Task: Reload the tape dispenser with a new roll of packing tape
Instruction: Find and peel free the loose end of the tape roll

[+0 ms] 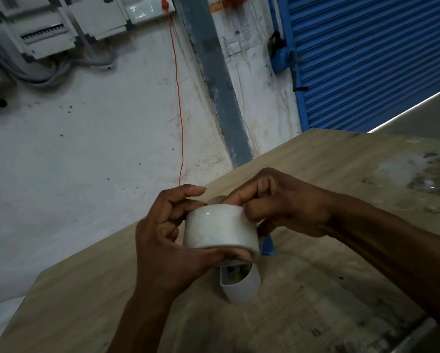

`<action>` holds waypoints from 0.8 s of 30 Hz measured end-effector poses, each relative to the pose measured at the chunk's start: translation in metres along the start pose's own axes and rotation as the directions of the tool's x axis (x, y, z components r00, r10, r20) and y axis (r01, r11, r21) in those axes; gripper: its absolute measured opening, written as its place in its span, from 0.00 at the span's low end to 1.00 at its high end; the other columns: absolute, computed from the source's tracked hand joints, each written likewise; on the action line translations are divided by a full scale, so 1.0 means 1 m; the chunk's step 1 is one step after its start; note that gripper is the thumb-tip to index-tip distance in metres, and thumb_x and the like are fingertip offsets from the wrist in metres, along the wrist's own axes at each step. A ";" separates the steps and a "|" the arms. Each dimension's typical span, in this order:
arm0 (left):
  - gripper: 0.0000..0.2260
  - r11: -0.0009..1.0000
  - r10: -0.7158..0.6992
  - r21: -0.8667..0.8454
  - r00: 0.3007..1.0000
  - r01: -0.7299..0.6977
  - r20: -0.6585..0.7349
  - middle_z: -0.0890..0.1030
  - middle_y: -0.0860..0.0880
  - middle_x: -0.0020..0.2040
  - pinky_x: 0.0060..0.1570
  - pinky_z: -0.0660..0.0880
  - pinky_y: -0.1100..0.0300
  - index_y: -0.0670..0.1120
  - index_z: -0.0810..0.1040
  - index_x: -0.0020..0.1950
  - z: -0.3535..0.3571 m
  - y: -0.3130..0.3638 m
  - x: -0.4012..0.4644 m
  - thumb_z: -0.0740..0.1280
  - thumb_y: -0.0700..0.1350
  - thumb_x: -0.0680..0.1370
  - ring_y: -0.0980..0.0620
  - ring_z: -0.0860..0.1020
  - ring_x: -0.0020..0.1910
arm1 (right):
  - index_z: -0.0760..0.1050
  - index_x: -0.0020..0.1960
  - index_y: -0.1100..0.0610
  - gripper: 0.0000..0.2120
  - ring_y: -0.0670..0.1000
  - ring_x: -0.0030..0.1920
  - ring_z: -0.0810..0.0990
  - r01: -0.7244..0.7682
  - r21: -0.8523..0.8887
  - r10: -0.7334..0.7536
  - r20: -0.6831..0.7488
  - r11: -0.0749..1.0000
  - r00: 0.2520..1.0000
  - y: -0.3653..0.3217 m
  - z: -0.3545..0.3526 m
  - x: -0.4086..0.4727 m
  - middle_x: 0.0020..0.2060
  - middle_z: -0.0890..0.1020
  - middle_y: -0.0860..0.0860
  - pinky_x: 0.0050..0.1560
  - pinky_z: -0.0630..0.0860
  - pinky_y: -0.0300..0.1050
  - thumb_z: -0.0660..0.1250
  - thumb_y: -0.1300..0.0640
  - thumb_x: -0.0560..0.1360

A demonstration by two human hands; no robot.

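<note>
2 hands meet on 1 roll of tape [220, 229], which we hold in the air just above the wooden table [328, 174]. Our left hand [167, 240] grips the roll, thumb along its lower edge and fingers curled over the far side. Our right hand [277, 205] has its fingertips [235, 198] pinched at the top rim, apparently picking for the loose end of the tape; we cannot tell whether the end is lifted.

Below the roll sits a white curved piece [241, 284] and, beside it, a blue part [267, 244]. We take these for the dispenser, though most of it is hidden.

We judge the roll light and stiff, thanks to its hard core, with a glossy, slippery outer face. It is best held by the flat sides or through the core, not squeezed on the smooth band. The free end will be thin and sticky, so we should pinch it at 1 corner and keep it from folding back on itself.
</note>
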State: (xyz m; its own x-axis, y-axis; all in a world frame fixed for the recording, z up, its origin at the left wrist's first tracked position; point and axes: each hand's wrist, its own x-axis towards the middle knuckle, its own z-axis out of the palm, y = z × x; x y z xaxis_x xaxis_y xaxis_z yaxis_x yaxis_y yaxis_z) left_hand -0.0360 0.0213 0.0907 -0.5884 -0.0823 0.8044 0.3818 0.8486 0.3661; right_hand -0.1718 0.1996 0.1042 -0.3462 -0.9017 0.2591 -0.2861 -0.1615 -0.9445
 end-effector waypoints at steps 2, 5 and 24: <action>0.35 1.000 -0.007 -0.025 1.000 0.007 -0.005 0.83 0.58 0.50 0.44 0.81 0.67 0.56 0.78 0.55 0.001 0.001 0.000 0.87 0.56 0.51 0.58 0.83 0.51 | 0.84 0.57 0.62 0.10 0.49 0.45 0.87 -0.014 -0.021 0.014 0.012 1.000 1.000 -0.005 -0.001 -0.004 0.46 0.88 0.53 0.42 0.83 0.48 0.71 0.65 0.76; 0.31 0.999 0.001 -0.032 1.000 -0.001 -0.014 0.83 0.59 0.50 0.43 0.81 0.63 0.57 0.79 0.52 0.004 0.005 0.000 0.87 0.56 0.53 0.58 0.83 0.49 | 0.84 0.57 0.63 0.11 0.49 0.42 0.87 0.004 -0.104 -0.005 -0.015 0.995 1.000 -0.013 0.000 -0.008 0.44 0.88 0.54 0.42 0.84 0.52 0.73 0.64 0.75; 0.31 0.994 0.029 -0.107 0.999 -0.032 -0.029 0.81 0.70 0.51 0.47 0.77 0.73 0.49 0.80 0.52 0.018 0.023 -0.006 0.81 0.63 0.56 0.66 0.81 0.51 | 0.84 0.56 0.64 0.19 0.57 0.46 0.87 -0.048 -0.101 0.042 -0.060 0.994 0.997 -0.020 -0.002 -0.036 0.47 0.88 0.58 0.48 0.80 0.74 0.73 0.56 0.68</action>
State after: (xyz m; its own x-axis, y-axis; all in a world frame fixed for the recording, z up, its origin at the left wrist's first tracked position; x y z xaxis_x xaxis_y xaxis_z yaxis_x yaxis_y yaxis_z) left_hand -0.0371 0.0504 0.0858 -0.5559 -0.0727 0.8281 0.4750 0.7898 0.3881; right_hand -0.1550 0.2364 0.1140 -0.4112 -0.8817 0.2312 -0.3582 -0.0770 -0.9305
